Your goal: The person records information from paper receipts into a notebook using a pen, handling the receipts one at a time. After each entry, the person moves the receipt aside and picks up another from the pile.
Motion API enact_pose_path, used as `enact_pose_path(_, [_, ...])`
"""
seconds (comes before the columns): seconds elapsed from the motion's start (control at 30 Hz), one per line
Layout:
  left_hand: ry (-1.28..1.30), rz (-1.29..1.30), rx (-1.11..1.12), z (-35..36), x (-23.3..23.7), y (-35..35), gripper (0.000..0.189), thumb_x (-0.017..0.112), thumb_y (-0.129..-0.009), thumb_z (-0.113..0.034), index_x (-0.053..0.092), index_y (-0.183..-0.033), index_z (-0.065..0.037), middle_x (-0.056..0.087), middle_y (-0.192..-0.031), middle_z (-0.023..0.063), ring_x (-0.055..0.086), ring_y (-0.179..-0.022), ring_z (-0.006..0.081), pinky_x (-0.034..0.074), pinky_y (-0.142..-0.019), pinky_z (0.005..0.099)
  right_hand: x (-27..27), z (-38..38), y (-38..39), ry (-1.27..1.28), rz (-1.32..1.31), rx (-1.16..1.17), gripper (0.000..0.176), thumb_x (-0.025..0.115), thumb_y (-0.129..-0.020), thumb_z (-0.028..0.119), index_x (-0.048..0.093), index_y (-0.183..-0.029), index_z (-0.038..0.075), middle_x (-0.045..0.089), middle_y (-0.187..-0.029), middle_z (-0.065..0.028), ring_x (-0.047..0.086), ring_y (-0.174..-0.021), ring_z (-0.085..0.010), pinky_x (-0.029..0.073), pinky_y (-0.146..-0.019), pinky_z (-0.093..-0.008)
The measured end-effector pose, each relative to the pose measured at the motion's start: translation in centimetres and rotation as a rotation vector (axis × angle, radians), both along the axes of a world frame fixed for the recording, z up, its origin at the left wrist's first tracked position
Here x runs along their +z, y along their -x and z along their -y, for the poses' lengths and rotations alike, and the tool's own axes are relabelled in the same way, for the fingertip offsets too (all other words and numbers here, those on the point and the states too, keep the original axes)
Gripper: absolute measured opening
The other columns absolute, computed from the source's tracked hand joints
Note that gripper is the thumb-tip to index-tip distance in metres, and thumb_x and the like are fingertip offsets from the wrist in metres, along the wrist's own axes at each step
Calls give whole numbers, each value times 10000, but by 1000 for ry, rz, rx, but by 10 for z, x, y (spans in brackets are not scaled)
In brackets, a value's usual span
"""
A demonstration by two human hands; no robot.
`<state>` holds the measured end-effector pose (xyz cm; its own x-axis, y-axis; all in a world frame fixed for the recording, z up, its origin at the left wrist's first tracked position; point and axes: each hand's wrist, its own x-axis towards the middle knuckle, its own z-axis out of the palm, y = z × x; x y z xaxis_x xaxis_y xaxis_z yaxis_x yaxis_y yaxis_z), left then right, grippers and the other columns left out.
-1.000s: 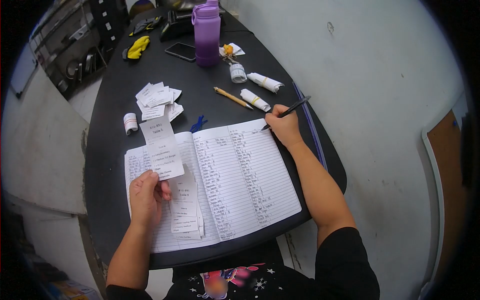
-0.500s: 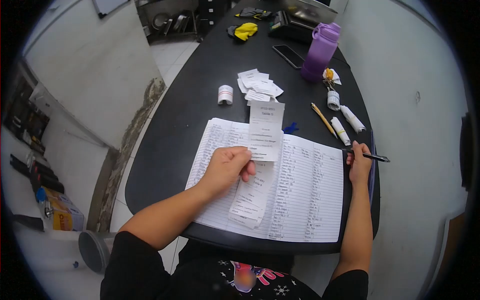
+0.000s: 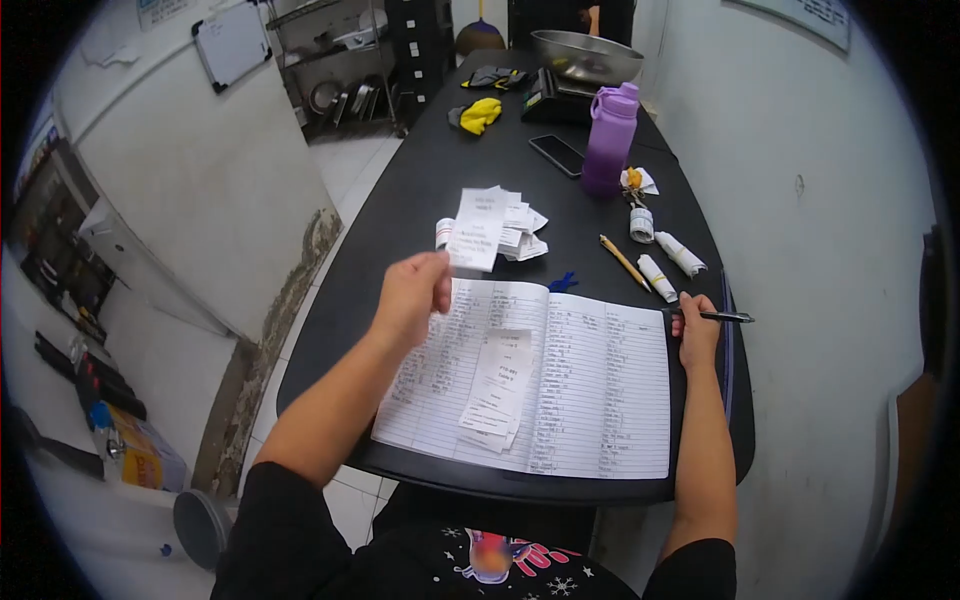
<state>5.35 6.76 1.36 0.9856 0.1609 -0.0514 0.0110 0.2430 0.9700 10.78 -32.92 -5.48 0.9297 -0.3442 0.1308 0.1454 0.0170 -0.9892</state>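
Observation:
My left hand (image 3: 412, 297) pinches the lower edge of a printed receipt (image 3: 479, 230), held up above the far left part of an open notebook (image 3: 605, 400). Handwritten lists fill columns on the ruled pages. Several overlapping receipts (image 3: 497, 395) lie on the left page near the fold. Behind the held slip is a loose pile of receipts (image 3: 525, 235), partly covered by it. My right hand (image 3: 696, 335) rests at the notebook's right edge, its fingers closed around a black pen (image 3: 727, 316) that points sideways.
Beyond the notebook are a curled paper roll (image 3: 444, 233), a tan pen (image 3: 624, 262), rolled papers (image 3: 680, 253), a purple bottle (image 3: 609, 140) and a phone (image 3: 557, 155). Yellow-grey gloves (image 3: 480, 116) and a scale with a metal bowl (image 3: 587, 57) sit at the far end. A wall runs along the right.
My left hand has carried the receipt up and left, off the notebook's middle toward the pile, uncovering the slips on the page. My right hand still holds the pen. The view has tilted up.

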Motion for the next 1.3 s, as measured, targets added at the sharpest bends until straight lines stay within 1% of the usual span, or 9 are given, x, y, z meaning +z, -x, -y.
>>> enact_pose_path(0.2, [-107, -176, 72, 11, 10, -78, 228, 573, -859, -265, 551, -721, -85, 477, -538, -22, 450, -439, 85, 372, -435, 241, 2, -2, 3, 27, 6, 19, 272, 624, -855, 182, 482, -638, 98, 507, -556, 0, 451, -448, -46, 369, -399, -189])
enact_pose_path(0.5, [-490, 121, 196, -1, 3, -56, 729, 526, -831, -584, 317, -1357, -124, 537, -1169, 147, 589, -957, 272, 448, -830, 408, 6, -1, 7, 27, -16, 38, 264, 613, -858, 193, 491, -645, 95, 513, -561, 0, 463, -464, -51, 373, -414, -195])
enact_pose_path(0.63, [-127, 358, -118, -13, 13, -8, 997, 300, -732, -824, 181, -1445, -137, 376, -1387, 214, 370, -1274, 376, 298, -1016, 521, 7, -1, 5, 31, -22, 31, 290, 603, -872, 234, 489, -644, 95, 512, -557, -2, 459, -457, -48, 367, -406, -195])
enact_pose_path(0.77, [373, 365, -793, -27, 15, 10, 1099, -18, -720, -820, 383, -1344, -9, 571, -1177, 221, 435, -1228, 341, 283, -1047, 427, 13, -7, 10, 24, -20, -11, 323, 581, -893, 310, 487, -675, 91, 497, -538, 2, 444, -434, -43, 344, -383, -190])
enact_pose_path(0.87, [-207, 409, -374, -12, -3, 19, 864, 224, -841, -723, 564, -1183, -6, 569, -1198, 179, 496, -1156, 312, 357, -998, 417, 23, -12, 20, 91, 55, 35, 262, 549, -918, 290, 511, -765, 80, 525, -593, -4, 455, -478, -35, 341, -405, -184])
enact_pose_path(0.9, [-664, 452, -183, -6, -7, 24, 408, 569, -860, -385, 643, -1054, -35, 568, -1202, 129, 496, -1133, 289, 353, -1001, 414, 25, -16, 22, 161, 124, 75, 237, 546, -921, 277, 527, -798, 76, 541, -628, -10, 465, -507, -34, 352, -426, -183])
enact_pose_path(0.93, [-797, 526, -182, -1, -3, 29, 339, 618, -804, -285, 647, -1046, -50, 565, -1204, 122, 486, -1145, 285, 352, -1002, 412, 33, -27, 26, 228, 197, 116, 215, 543, -924, 265, 544, -831, 71, 557, -662, -17, 475, -535, -32, 363, -448, -182])
enact_pose_path(1.03, [-927, 569, -273, 5, -1, 33, 348, 758, -652, -85, 666, -986, -120, 525, -1230, 115, 414, -1209, 290, 339, -1010, 406, 64, -74, 51, 453, 282, 213, 187, 541, -921, 196, 590, -1040, 59, 621, -917, -25, 523, -705, -43, 416, -638, -177])
enact_pose_path(1.3, [-1192, 396, -540, -2, 3, 43, 533, 829, -537, -151, 607, -1021, -125, 424, -1283, 143, 344, -1245, 331, 307, -1022, 417, 80, -163, 102, 1097, 337, 733, 251, 726, -713, 180, 542, -853, 83, 582, -783, -93, 536, -778, -278, 403, -702, -378])
